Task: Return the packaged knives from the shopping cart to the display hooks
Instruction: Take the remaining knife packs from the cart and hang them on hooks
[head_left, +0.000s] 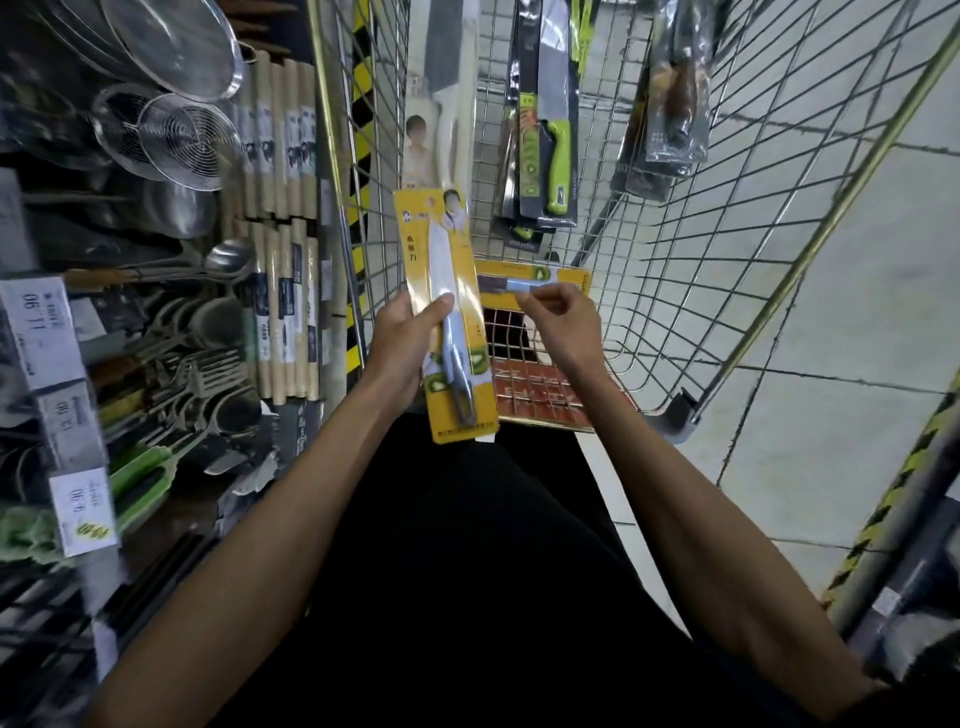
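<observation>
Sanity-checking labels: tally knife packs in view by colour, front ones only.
Yellow card: 2, held yellow pack in left hand, cart yellow pack pinched by right hand
Green-handled pack: 1
White-handled pack: 1
Brown-handled pack: 1
Total: 5; any stacked behind are hidden.

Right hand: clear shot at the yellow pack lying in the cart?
Likely yes. The right hand is at the yellow pack's edge, fingers seemingly pinching it, with nothing on top. The left hand holds a second pack off to the side.
</observation>
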